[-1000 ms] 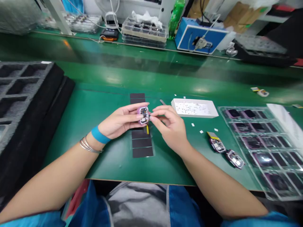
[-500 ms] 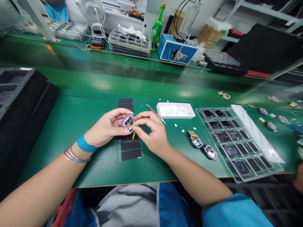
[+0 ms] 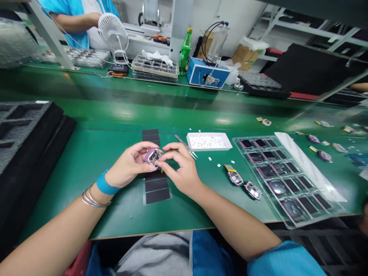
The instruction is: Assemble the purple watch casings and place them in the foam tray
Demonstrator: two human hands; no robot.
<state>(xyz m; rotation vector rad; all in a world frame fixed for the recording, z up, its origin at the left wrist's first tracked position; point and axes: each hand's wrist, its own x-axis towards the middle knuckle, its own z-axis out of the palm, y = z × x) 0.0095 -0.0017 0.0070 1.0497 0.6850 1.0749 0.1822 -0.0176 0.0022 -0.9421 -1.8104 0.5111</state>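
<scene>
From the head camera, the left hand (image 3: 129,164) and right hand (image 3: 181,168) meet over the middle of the green worktop (image 3: 120,211), their fingers closed on a purple-rimmed electronic module (image 3: 153,156). A yellow tab (image 3: 161,171) shows below it, above a strip of black pads (image 3: 156,189). Tweezers (image 3: 184,142) lie just beyond the right hand, beside a white tray (image 3: 209,141) of tiny pieces. Open green room runs left to a black foam tray (image 3: 28,130); two opened modules (image 3: 235,178) and a clear blister tray (image 3: 324,207) sit rightward. Against the earlier frame, the hands stay together, the view has tilted up, and a co-worker (image 3: 76,25) now shows beyond the far bench.
</scene>
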